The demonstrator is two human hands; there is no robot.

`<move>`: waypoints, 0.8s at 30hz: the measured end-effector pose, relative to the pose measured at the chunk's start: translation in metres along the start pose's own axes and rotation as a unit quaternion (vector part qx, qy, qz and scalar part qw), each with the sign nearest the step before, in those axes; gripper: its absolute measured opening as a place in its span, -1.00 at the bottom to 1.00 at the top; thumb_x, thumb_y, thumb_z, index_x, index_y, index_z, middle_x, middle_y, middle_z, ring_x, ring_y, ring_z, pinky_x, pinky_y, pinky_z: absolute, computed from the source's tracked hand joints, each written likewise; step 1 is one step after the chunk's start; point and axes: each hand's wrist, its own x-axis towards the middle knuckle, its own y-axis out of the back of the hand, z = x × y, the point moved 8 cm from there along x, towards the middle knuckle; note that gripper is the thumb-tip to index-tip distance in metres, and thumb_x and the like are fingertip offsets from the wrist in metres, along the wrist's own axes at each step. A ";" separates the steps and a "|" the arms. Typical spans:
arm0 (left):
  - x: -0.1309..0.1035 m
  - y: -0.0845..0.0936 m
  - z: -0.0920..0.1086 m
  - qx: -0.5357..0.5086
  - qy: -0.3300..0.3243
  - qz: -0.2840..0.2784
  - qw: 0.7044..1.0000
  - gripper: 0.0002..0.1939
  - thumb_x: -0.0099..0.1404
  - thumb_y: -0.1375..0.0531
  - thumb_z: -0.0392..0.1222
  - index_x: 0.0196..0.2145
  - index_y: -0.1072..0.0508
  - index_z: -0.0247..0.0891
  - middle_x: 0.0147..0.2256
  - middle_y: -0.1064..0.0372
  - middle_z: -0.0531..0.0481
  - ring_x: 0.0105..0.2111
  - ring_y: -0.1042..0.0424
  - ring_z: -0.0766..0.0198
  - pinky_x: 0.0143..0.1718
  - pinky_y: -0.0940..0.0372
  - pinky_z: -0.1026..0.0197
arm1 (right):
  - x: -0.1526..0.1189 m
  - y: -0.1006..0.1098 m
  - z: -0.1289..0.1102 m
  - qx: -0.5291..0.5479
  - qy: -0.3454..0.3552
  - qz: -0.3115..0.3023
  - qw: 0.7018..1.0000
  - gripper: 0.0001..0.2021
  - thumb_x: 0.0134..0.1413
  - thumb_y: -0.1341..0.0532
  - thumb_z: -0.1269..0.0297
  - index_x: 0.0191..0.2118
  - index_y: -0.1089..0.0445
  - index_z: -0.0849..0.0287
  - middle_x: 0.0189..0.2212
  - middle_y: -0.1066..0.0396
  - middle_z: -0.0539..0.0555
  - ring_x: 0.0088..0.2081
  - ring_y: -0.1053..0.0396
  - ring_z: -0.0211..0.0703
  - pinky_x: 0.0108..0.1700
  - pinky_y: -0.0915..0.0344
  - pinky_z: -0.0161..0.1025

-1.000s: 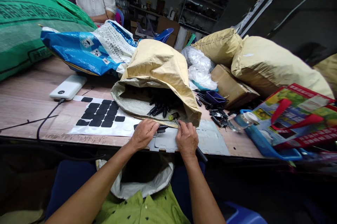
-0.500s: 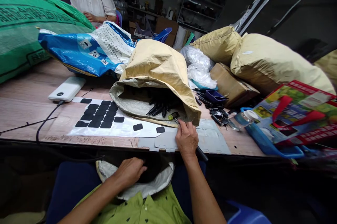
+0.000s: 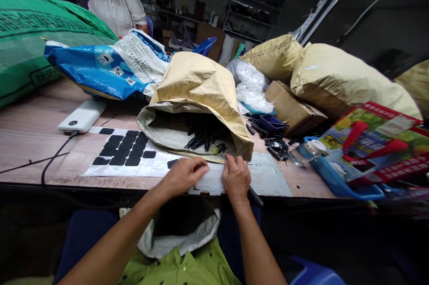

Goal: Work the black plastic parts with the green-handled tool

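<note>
My right hand [image 3: 236, 178] is closed round a black-handled tool [image 3: 255, 196] at the table's front edge; the tool's thin metal shaft points toward the sack. My left hand [image 3: 188, 173] is over the white sheet [image 3: 114, 169], fingers bent together and pointing right; whatever they hold, if anything, is too small to make out. Several black rounded stickers [image 3: 124, 146] lie on the sheet. Behind my hands a tan sack [image 3: 197, 75] lies open toward me, with black pen-like parts [image 3: 201, 138] inside. A small yellow-green piece [image 3: 216, 148] is at its mouth.
A white power bank [image 3: 82, 116] with a cable lies left. Blue-white and green sacks stand behind it. Black parts, a glass jar [image 3: 315, 148], a blue tray [image 3: 335, 182] and a red bag [image 3: 378, 142] are right. An open sack is on my lap. Another person sits across the table.
My left hand has risen from above the lap sack to the table, beside my right hand. My right hand has kept its hold on the black-handled tool.
</note>
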 end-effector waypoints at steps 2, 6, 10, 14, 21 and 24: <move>0.028 0.034 -0.016 0.079 0.039 0.145 0.986 -0.76 0.40 -0.10 -0.10 -0.18 -0.53 -0.21 -0.26 -0.50 -0.03 -0.25 -0.45 0.20 -0.20 -0.27 0.23 | 0.000 0.000 0.000 0.001 -0.002 -0.002 1.000 -0.71 0.30 -0.15 0.37 0.07 -0.46 0.01 -0.25 -0.32 0.08 -0.18 -0.20 -0.08 -0.14 -0.11 -0.21; 0.061 0.055 -0.057 0.215 0.139 0.200 0.946 -0.79 0.35 -0.17 -0.12 -0.17 -0.55 -0.25 -0.23 -0.46 -0.15 -0.18 -0.44 0.07 -0.16 -0.29 0.14 | 0.000 0.001 0.000 0.005 -0.002 0.000 1.000 -0.70 0.28 -0.15 0.38 0.07 -0.46 0.01 -0.26 -0.32 0.08 -0.18 -0.20 -0.08 -0.16 -0.10 -0.22; 0.068 0.050 -0.077 0.234 0.167 0.157 0.945 -0.75 0.32 -0.21 0.00 -0.32 -0.56 -0.22 -0.25 -0.45 -0.16 -0.21 -0.44 0.05 -0.21 -0.30 0.13 | 0.000 0.001 0.000 0.005 -0.004 0.000 1.000 -0.70 0.29 -0.15 0.36 0.07 -0.46 0.02 -0.25 -0.32 0.09 -0.18 -0.20 -0.07 -0.16 -0.10 -0.21; 0.064 0.051 -0.076 0.235 0.148 0.156 0.948 -0.79 0.31 -0.23 -0.04 -0.34 -0.54 -0.21 -0.23 -0.45 -0.15 -0.18 -0.43 0.03 -0.18 -0.29 0.11 | 0.000 0.001 0.000 0.005 -0.008 -0.003 1.000 -0.70 0.29 -0.15 0.36 0.07 -0.46 0.00 -0.25 -0.32 0.09 -0.17 -0.20 -0.07 -0.15 -0.09 -0.22; 0.026 0.034 -0.031 0.138 -0.013 0.179 0.974 -0.86 0.38 -0.19 -0.10 -0.20 -0.48 -0.18 -0.24 -0.48 -0.03 -0.17 -0.37 0.10 -0.11 -0.27 0.10 | 0.000 0.001 0.000 0.002 -0.005 -0.002 1.000 -0.71 0.32 -0.13 0.36 0.07 -0.46 0.00 -0.25 -0.33 0.09 -0.18 -0.21 -0.06 -0.15 -0.09 -0.21; 0.008 0.007 -0.020 0.112 -0.050 0.133 0.984 -0.91 0.35 -0.22 -0.14 -0.23 -0.48 -0.18 -0.26 -0.47 -0.02 -0.18 -0.36 0.12 -0.12 -0.27 0.11 | 0.000 0.001 0.000 -0.001 -0.006 -0.001 1.000 -0.71 0.32 -0.14 0.35 0.07 -0.46 0.01 -0.25 -0.33 0.09 -0.18 -0.21 -0.06 -0.14 -0.10 -0.21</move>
